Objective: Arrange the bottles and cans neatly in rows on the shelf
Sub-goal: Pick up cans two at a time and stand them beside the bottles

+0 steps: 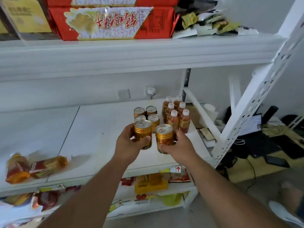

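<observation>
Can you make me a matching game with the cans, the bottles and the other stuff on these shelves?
Things:
1. Gold can in the left hand
2. Six white-capped bottles
3. Two bottles at the left end of the shelf
4. Red packet

Places or states:
A. Lying on their sides
B. On the top shelf
C. Standing upright in two rows of three
D. Held at the front of the can rows

Pairs: 1-D, 2-C, 3-A, 4-B
</observation>
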